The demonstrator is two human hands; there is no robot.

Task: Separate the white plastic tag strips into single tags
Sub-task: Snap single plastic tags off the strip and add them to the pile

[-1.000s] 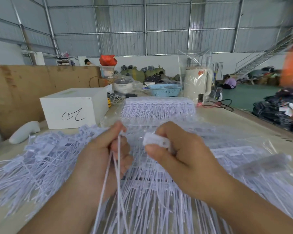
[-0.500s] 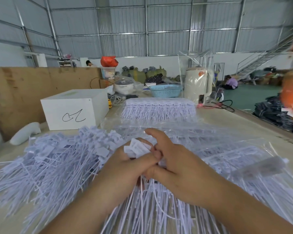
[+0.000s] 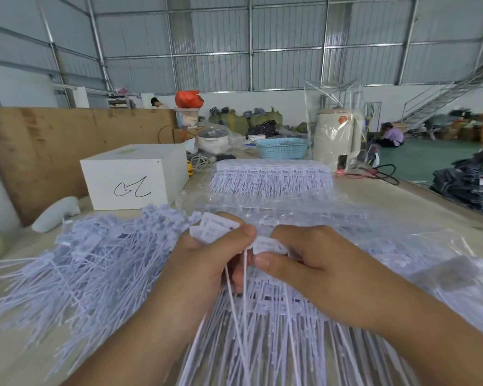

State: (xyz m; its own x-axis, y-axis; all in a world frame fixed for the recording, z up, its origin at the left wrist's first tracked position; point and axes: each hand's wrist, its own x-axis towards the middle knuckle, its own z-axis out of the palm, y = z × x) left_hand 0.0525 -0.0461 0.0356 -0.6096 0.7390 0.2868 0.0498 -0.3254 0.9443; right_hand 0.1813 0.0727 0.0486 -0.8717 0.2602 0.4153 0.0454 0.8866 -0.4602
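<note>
On the table (image 3: 418, 196), a heap of single tags (image 3: 89, 263) lay at the near left. The tag strips (image 3: 285, 316) lay in the near middle, under both hands. A box (image 3: 134, 176) stood far left, another stack of strips (image 3: 271, 176) to its right, and a basket (image 3: 282, 147) behind that.

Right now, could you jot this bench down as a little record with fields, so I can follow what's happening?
Setting: warehouse worktable
Left hand: grips several separated tags, tails hanging down
Right hand: pinches the head of one tag
Loose pile: single tags heaped on the left
Strips: uncut rows behind the hands
White box: back left, scribble on its front
Blue basket: far end
</note>
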